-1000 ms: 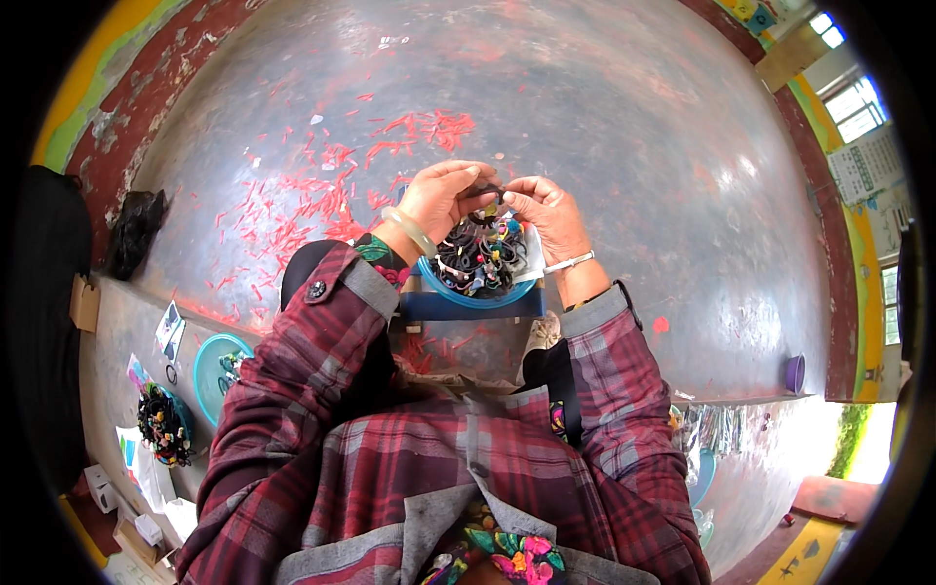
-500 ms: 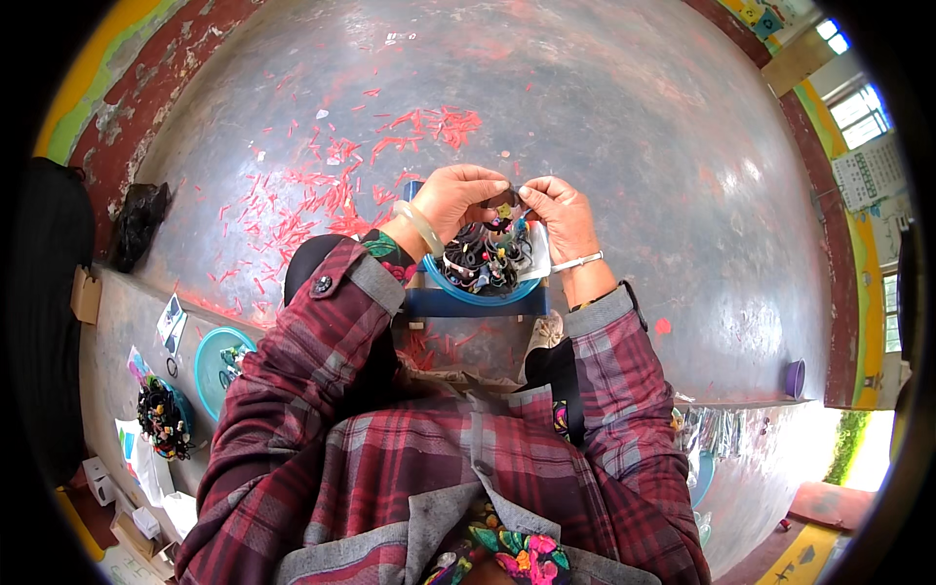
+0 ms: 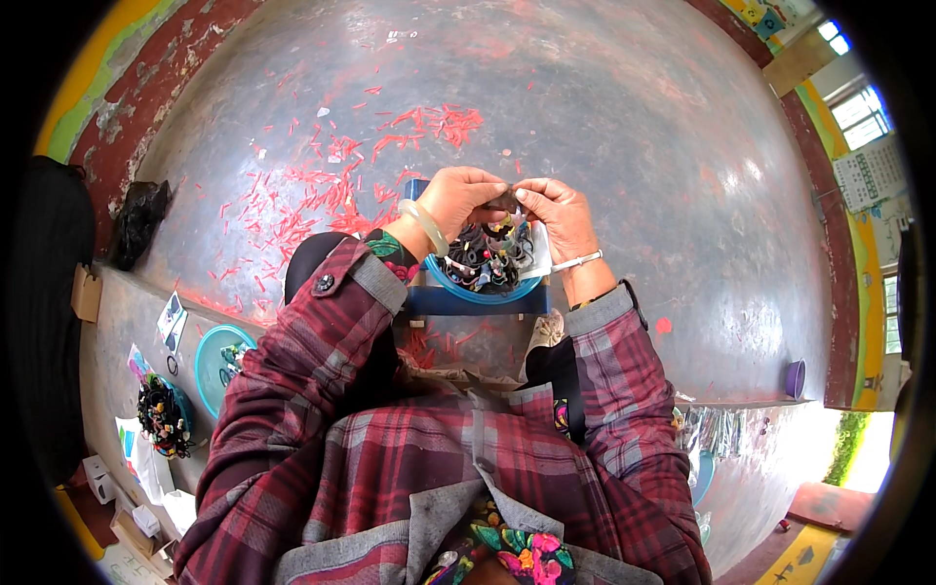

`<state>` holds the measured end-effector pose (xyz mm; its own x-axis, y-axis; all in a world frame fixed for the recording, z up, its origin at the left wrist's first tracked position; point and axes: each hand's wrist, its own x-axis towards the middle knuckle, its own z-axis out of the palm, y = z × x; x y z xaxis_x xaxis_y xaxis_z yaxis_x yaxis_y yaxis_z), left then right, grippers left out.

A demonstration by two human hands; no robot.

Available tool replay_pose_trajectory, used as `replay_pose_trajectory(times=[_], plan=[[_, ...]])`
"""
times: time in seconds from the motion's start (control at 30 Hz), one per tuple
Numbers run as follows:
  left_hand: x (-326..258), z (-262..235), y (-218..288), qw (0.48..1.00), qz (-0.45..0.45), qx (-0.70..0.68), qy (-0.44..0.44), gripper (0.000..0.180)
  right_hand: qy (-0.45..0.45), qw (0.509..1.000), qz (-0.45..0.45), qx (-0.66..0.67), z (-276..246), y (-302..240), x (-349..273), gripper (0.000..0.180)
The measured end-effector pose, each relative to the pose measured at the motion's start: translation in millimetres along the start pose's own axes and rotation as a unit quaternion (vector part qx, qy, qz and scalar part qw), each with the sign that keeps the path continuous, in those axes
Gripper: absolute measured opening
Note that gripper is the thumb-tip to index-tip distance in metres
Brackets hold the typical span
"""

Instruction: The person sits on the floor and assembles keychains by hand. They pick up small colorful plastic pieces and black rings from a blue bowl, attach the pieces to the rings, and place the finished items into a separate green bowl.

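Since the earlier frames, your two hands have lifted slightly off the basin and drawn closer together, and the small piece between them now sits higher above the heap. Your left hand (image 3: 466, 198) is curled nearly closed, thumb and fingertips pinched on one end of a small dark piece (image 3: 504, 201); your right hand (image 3: 560, 216) is likewise pinched on its other end, so both hands are clamped on the same item and touch at the fingertips. Both wrists are bent inward, palms turned partly toward each other, forearms in plaid sleeves (image 3: 322, 331) rising from the lower edge and converging above your lap. A pale bangle (image 3: 425, 226) circles your left wrist; a thin silver bracelet (image 3: 577, 260) circles your right. The dark piece is small and its shape cannot be told; it is held just above the far rim of a blue basin (image 3: 485, 293), which is heaped with dark, multicoloured small ornaments (image 3: 485, 258) and rests on a blue stool (image 3: 478, 304) directly in front of you. Red scraps (image 3: 322, 185) are scattered across the grey concrete floor (image 3: 634, 127), mostly toward its far left. Near the floor's left edge stands a second, teal basin (image 3: 208, 366), and near its right edge a small purple cup (image 3: 796, 378).
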<state>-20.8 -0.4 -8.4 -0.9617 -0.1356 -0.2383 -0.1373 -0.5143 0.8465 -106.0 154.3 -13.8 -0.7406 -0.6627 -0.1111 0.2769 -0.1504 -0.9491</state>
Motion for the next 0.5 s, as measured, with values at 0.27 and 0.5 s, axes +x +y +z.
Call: replay_pose_trajectory(times=[0.27,0.5], plan=[[-3.6,2.4,2.6,1.0,-0.009,0.0,-0.007,0.02,-0.001,1.0,-0.016,-0.005,-0.8,0.2,-0.6,0.012],[0.7,-4.5,4.1,0.997,-0.037,-0.049,-0.045,0.02,-0.007,0.999,-0.032,-0.003,1.9,-4.9,-3.0,0.016]])
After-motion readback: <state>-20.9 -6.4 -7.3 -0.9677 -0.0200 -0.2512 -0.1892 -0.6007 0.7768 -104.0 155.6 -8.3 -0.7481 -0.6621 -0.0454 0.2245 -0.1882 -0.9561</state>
